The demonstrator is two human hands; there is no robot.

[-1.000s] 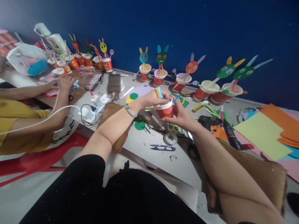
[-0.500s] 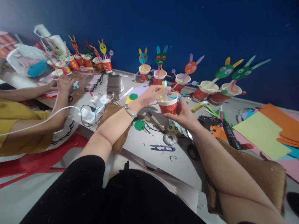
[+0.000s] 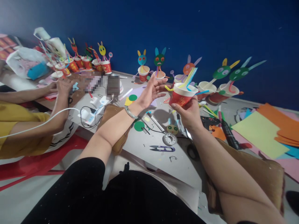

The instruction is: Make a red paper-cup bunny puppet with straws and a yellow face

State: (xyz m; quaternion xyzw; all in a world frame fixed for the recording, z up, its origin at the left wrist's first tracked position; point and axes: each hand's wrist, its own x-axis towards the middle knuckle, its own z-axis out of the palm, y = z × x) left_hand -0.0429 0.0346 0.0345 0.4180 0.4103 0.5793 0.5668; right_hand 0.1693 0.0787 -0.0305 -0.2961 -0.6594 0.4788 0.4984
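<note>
- Cup [image 3: 181, 100], held up just right of the frame's centre, could slip or tip, since only one hand bears it; too hard a squeeze might buckle its wall.
- Yellow strip [image 3: 189, 77] and blue strip [image 3: 192, 80] stand up from inside it; they might lean or come loose if weakly fixed, though their fixing is hidden.
- Blue arm [image 3: 202, 92], jutting right, could catch on the white-rimmed cup [image 3: 206, 87] behind if swung that way.
- Right hand [image 3: 191, 112] is curled round the cup's lower right side, thumb in front.
- Left hand [image 3: 152, 90], left of it, is open with fingers spread, holding nothing; its fingertips are near the yellow arm [image 3: 169, 89], contact unclear.
</note>
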